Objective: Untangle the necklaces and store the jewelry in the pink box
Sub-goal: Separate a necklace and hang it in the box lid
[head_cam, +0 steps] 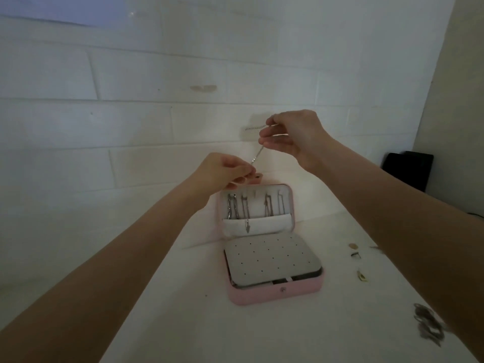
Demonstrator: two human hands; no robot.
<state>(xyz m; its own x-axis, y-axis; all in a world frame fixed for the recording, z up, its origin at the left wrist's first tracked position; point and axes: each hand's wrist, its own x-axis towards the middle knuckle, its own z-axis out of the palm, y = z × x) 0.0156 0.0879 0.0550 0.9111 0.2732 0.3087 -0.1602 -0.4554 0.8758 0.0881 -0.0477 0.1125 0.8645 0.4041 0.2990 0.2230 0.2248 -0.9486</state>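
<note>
Head view shows both bare forearms reaching forward and up from the lower corners, meeting above the open pink box (275, 294). The left hand (222, 171) comes in from 8 o'clock, wrist bent slightly, its fingers curled and pinching the lower end of a thin silver necklace (256, 155). The right hand (293, 134), coming from 4 o'clock, is raised higher and sits at 1 o'clock from the left one; its thumb and fingertips pinch the upper part of the same chain, which runs taut between the two hands. A short length of chain sticks out from the right hand toward 9 o'clock. The box stands on the white table (183, 323) at 6 o'clock from the hands, lid (292, 205) upright against the white brick wall (131, 121), with several chains (245, 209) hanging inside the lid. Small loose pieces of jewelry (429, 323) lie on the table at 4 o'clock from the box, partly blurred.
</note>
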